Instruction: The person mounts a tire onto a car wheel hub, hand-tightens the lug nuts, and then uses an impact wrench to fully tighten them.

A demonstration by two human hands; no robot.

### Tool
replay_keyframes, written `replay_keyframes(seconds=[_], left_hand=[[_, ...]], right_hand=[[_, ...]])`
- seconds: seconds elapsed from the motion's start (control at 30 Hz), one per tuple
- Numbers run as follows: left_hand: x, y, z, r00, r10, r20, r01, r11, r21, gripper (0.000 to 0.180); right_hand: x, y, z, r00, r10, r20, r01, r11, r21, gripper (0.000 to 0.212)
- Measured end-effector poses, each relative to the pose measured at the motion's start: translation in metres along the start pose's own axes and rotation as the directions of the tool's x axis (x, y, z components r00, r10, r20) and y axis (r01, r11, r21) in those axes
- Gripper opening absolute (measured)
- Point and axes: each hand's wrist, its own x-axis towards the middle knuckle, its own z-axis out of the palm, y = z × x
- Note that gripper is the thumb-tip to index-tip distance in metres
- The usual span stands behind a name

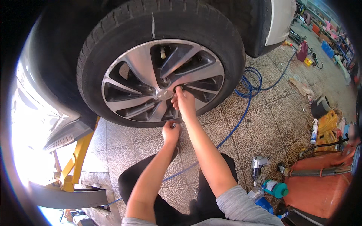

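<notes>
- Where the wheel [145, 67] stands upright on the car, a yellow metal support [80, 160] slants below and to the left of it.
- The wheel itself, a black tyre around a silver-and-dark spoked rim, faces the person, its centre cap [164, 95] in place.
- Just beneath the wheel's lower edge, the left hand [171, 132] has its fingers curled around a small metallic piece [174, 125], too small to identify.
- On the wheel's face, just right of its middle, the right hand [183, 101] puts bunched fingertips to a bolt recess; I cannot tell whether they grasp anything.
- To the wheel's right, a blue hose [250, 87] lies coiled on the speckled floor [275, 120].
- Below and right of the wheel lie a silver-and-black power tool [258, 165] and, near that, a teal bottle [278, 189].
- Farthest right of the wheel sits an orange-red machine [320, 188].
</notes>
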Motion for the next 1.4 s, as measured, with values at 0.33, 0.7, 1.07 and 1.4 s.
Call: replay_keyframes(seconds=[0.33,0.7,1.07,1.4], left_hand=[[0.018,0.15,-0.114,0.995,0.025,0.099,0.005,0.957,-0.29,0.035],[0.027,0.173,-0.113,0.996,-0.065,0.057,0.086,0.816,-0.571,0.036],[0.031,0.176,-0.115,0.997,-0.016,0.073,0.054,0.837,-0.544,0.021],[0.029,0.187,-0.119,0.999,-0.047,0.008,0.048,0.99,-0.131,0.046]], right_hand=[[-0.002,0.006,0.009,0.998,0.01,-0.061,-0.009,1.0,0.017,0.057],[0.002,0.01,0.011,0.988,-0.049,-0.145,0.042,0.998,-0.048,0.051],[-0.004,-0.001,0.001,0.994,-0.087,-0.067,0.079,0.99,-0.119,0.047],[0.0,0.011,0.012,0.997,0.018,-0.069,-0.014,0.998,0.06,0.048]])
